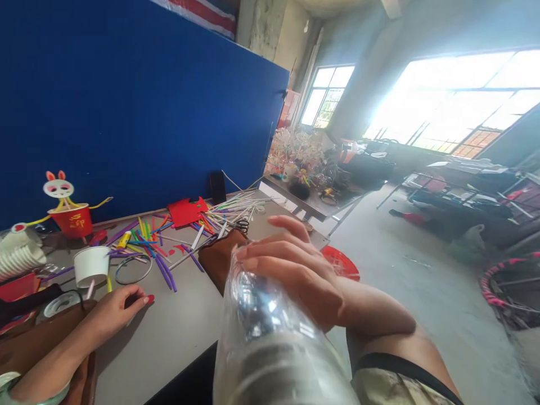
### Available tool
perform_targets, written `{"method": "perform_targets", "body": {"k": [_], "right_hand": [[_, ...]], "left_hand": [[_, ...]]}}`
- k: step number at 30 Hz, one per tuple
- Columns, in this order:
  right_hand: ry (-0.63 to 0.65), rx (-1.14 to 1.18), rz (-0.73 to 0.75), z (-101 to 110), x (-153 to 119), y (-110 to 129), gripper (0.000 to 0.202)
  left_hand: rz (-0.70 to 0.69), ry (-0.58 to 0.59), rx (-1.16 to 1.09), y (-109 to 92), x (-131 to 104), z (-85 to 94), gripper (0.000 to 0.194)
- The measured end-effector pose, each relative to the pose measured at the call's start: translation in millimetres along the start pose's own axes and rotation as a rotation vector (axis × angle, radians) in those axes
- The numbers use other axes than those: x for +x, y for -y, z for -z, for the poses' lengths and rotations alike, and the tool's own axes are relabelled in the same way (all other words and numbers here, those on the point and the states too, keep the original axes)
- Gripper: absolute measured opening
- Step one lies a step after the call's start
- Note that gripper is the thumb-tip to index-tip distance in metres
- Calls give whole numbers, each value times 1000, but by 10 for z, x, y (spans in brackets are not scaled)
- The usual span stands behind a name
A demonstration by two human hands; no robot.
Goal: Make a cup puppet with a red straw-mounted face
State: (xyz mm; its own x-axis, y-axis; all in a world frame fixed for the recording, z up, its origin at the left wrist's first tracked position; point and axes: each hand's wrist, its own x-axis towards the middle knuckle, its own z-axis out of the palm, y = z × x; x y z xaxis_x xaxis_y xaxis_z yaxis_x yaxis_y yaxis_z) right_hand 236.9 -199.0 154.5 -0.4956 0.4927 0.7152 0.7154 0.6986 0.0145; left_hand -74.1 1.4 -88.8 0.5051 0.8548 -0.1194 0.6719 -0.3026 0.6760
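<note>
Close to the camera, a clear plastic sleeve [257,304] with what look like stacked pale cups [287,371] inside stands tilted and partly blurred. My right hand [295,261] is wrapped over its upper end, fingers curled on the crinkled plastic. Low over the table at left, my left hand [122,306] is closed, with a small red piece [149,299] at its thumb tip. Just beyond that hand stand a white paper cup [91,265] and a wire ring [134,269]. A brown leather-like piece [223,256] lies behind the sleeve.
Coloured pipe cleaners [164,270], white sticks [236,205] and red paper [187,212] litter the table. At left are a red cup with a rabbit-faced figure [59,188] and stacked cups [19,259]. A blue partition [139,112] rises behind. A red stool [341,261] stands right.
</note>
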Motion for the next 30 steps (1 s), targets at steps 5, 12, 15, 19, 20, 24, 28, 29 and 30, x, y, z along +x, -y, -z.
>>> {"method": "perform_targets", "body": {"k": [5,12,15,19,20,24,28,29,30], "right_hand": [[-201,10,-149,-231,-364,-518,51],[-471,-124,-801,-359,-823,-1922,57],[-472,-209,-984,-443,-1092,-2553,49],[-499,-324,-1299,-616,-1379,-3109,48],[-524,-343,-1379,-660,-1423,-3195,48],[-574,-360,-1497,-811,-1525,-3418,46],[-593,-367,-1529,-914,-1584,-3550,46],[-599,-369,-1525,-928,-1593,-3570,46],[-604,-369,-1516,-934,-1597,-3581,48]], "left_hand": [[10,63,66,-46,-51,58,52],[65,70,80,-227,-115,127,49],[78,88,66,-275,-126,145,49],[27,52,67,-305,-121,155,48],[21,49,69,-312,-119,156,47],[25,35,80,-356,-122,162,44],[55,28,89,-416,-136,179,40],[52,32,83,-427,-138,183,39],[47,33,78,-434,-140,186,39]]}}
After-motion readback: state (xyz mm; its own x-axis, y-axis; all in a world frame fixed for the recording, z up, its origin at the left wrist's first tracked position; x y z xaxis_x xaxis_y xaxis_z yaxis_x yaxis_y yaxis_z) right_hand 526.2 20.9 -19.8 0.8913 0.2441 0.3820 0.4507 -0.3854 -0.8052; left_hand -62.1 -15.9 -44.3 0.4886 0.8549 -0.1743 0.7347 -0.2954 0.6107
